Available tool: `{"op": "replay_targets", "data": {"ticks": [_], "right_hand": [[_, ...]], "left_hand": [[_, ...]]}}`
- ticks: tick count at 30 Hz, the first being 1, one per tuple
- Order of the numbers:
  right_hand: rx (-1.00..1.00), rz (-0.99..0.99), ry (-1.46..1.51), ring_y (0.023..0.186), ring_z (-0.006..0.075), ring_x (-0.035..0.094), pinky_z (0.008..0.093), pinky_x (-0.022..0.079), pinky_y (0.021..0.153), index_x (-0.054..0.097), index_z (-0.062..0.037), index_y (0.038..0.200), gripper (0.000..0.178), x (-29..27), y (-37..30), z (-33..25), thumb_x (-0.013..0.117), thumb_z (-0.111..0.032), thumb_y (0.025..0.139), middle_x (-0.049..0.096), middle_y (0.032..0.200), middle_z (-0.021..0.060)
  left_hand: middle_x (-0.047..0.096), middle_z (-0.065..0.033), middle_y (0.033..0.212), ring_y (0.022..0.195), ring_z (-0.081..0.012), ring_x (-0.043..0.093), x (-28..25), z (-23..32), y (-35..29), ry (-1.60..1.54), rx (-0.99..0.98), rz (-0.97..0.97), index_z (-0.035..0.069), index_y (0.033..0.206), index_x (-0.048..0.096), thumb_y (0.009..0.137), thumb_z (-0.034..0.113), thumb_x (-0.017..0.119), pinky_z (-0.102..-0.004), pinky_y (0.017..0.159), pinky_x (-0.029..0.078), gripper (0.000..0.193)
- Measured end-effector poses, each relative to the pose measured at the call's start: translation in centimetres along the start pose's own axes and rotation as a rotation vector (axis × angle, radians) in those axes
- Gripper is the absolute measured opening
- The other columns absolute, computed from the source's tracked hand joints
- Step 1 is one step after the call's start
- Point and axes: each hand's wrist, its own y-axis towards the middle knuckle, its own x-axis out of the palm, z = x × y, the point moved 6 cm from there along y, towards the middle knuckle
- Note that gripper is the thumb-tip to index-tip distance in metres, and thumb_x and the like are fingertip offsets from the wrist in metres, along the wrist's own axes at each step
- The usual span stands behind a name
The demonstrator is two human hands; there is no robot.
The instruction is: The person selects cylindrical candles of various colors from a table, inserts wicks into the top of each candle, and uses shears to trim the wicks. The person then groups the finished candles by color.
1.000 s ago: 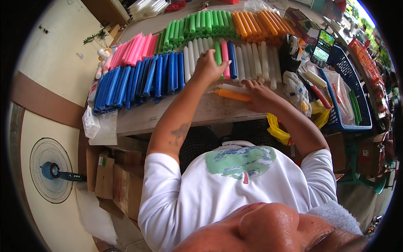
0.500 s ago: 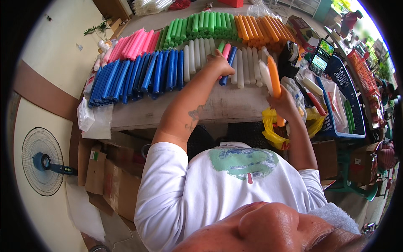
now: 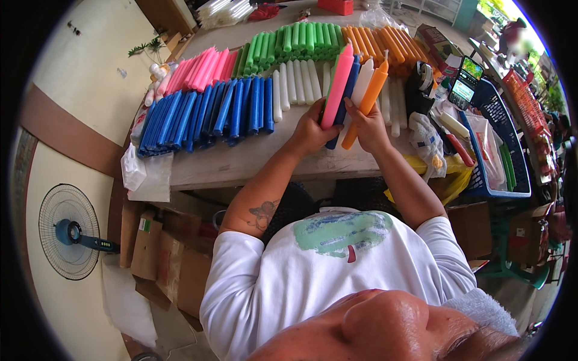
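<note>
Above the table (image 3: 241, 162), my two hands are close together, each closed around upright candles. My left hand (image 3: 313, 129) grips a pink candle (image 3: 338, 87) and a dark blue candle (image 3: 333, 141); a sliver of green shows behind the pink one. In my right hand (image 3: 368, 127) are an orange candle (image 3: 372, 93) and a white candle (image 3: 362, 83), side by side. Beyond my hands lie white candles (image 3: 299, 83) in a row, with blue candles (image 3: 223, 111) to the left. Pink candles (image 3: 201, 67), green candles (image 3: 295, 37) and orange candles (image 3: 385, 45) are piled farther back.
On the right are a black pouch (image 3: 419, 87), a phone (image 3: 463, 83), a knotted plastic bag (image 3: 428, 144) and a blue basket (image 3: 519, 174). A yellow bag (image 3: 448, 188) hangs at the table edge. Cardboard boxes (image 3: 158, 256) and a fan (image 3: 69, 231) stand at left.
My left hand has lifted the pink and blue candles, with a green one, off the table and drawn them nearer. My right hand has moved left, bringing its orange and white candles beside them.
</note>
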Motion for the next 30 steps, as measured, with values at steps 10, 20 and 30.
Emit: {"op": "replay_targets", "data": {"ticks": [10, 20, 30], "right_hand": [[0.030, -0.200, -0.319, 0.091, 0.0102, 0.060, 0.0262, 0.049, 0.082, 0.054, -0.0023, 0.114, 0.037, 1.4, -2.4, 0.3, 0.072, -0.008, 0.081, 0.064, 0.102, 0.0045], [0.143, -0.321, -0.364, 0.088, 0.0090, 0.061, 0.0262, 0.049, 0.079, 0.057, -0.0046, 0.111, 0.034, 0.7, -2.2, 1.0, 0.072, -0.007, 0.081, 0.066, 0.097, 0.0016], [0.191, -0.318, -0.360, 0.086, 0.0070, 0.059, 0.0248, 0.049, 0.077, 0.060, -0.0071, 0.108, 0.030, -0.4, -2.6, 2.3, 0.073, -0.007, 0.080, 0.065, 0.096, -0.0006]], "left_hand": [[0.064, -0.0071, 0.107, 0.099, -0.0142, 0.059, -1.5, -1.6, -2.1, -0.140, -0.137, -0.016, 0.004, 0.118, 0.054, 0.076, 0.010, 0.075, -0.0298, 0.086, 0.049, 0.047], [0.062, 0.0016, 0.079, 0.067, -0.0074, 0.054, -2.1, -1.5, -1.7, -0.071, -0.362, -0.162, 0.007, 0.100, 0.065, 0.074, 0.020, 0.079, -0.0229, 0.059, 0.046, 0.033], [0.066, 0.0020, 0.089, 0.075, -0.0051, 0.055, -1.3, -3.7, -2.4, -0.110, -0.389, -0.235, 0.010, 0.106, 0.065, 0.076, 0.013, 0.076, -0.0232, 0.068, 0.048, 0.032]]}}
